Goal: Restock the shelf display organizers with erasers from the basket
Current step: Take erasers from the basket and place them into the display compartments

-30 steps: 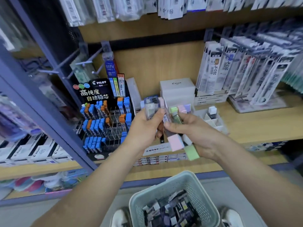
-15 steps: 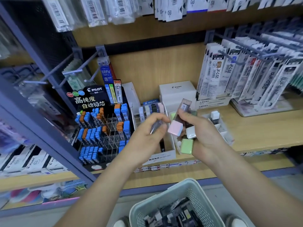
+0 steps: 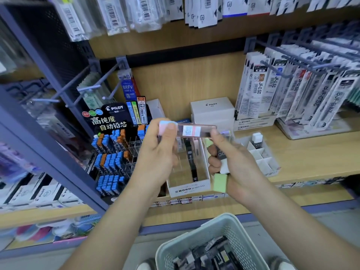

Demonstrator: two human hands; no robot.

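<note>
Basket nearest, clear eraser held level above it.
My left hand pinches its pink end between thumb and fingers; my right hand pinches the other end, lower fingers curled round a green eraser and more. Behind them an open MONO box stands on the shelf, a divided tray to its right.

Pink-ended eraser held level over the open MONO organizer.
</note>
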